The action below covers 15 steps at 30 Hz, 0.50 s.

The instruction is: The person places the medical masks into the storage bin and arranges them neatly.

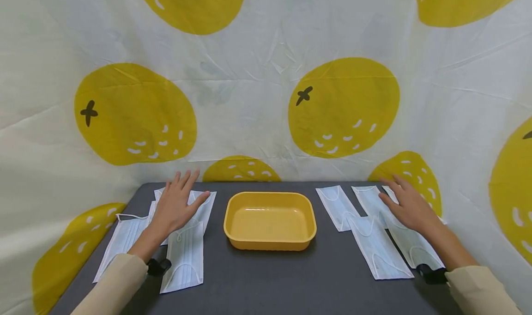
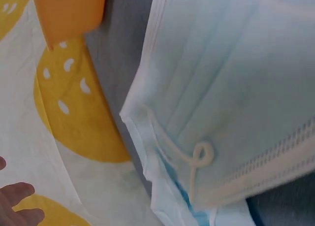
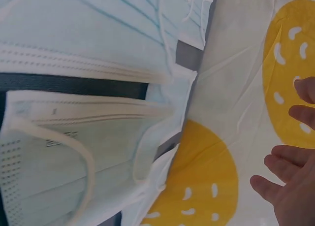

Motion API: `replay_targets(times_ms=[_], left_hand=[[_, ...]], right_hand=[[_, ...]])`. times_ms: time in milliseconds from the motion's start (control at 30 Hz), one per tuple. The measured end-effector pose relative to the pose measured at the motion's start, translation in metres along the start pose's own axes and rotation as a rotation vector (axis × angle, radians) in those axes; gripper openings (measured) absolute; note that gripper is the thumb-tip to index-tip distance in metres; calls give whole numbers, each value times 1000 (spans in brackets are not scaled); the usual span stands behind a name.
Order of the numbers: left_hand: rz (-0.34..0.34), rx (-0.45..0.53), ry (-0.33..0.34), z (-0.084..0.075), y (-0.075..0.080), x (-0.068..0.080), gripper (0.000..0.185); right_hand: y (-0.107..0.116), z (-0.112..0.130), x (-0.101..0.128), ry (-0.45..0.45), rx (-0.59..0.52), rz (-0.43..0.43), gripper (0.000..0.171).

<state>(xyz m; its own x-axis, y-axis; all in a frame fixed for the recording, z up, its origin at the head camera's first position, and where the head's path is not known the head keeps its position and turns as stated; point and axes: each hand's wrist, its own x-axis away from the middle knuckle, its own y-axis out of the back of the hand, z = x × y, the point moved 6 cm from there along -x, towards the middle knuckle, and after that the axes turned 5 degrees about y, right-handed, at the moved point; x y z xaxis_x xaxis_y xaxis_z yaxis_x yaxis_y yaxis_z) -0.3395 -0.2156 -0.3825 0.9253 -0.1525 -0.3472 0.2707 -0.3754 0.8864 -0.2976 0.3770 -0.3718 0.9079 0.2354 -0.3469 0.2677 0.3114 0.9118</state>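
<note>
Several light-blue pleated face masks [image 1: 184, 259] with white ear loops lie overlapping at the left of the table. Over them hovers my left hand [image 1: 176, 208], fingers spread and holding nothing. A second spread of face masks [image 1: 380, 248] lies at the right, where my right hand [image 1: 409, 206] is raised above the far masks, its fingers extended and free of any object. Between the two groups sits a yellow rectangular tub [image 1: 270, 245] with nothing in it. In the left wrist view a face mask [image 2: 211, 88] with a curled loop fills much of the picture.
A dark grey table [image 1: 266, 282] carries everything. Behind it and at the sides hangs a white cloth [image 1: 249, 107] printed with large yellow fruit. Each wrist wears a black strap [image 1: 432, 274] below a beige sleeve [image 1: 482, 289].
</note>
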Motion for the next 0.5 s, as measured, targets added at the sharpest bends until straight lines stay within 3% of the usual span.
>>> replay_targets(times_ms=[200, 500], left_hand=[[-6, 126, 42, -19, -10, 9, 79], [115, 510, 167, -40, -35, 15, 73]], right_hand=[[0, -17, 8, 26, -76, -66, 44], [-8, -66, 15, -140, -137, -9, 48]])
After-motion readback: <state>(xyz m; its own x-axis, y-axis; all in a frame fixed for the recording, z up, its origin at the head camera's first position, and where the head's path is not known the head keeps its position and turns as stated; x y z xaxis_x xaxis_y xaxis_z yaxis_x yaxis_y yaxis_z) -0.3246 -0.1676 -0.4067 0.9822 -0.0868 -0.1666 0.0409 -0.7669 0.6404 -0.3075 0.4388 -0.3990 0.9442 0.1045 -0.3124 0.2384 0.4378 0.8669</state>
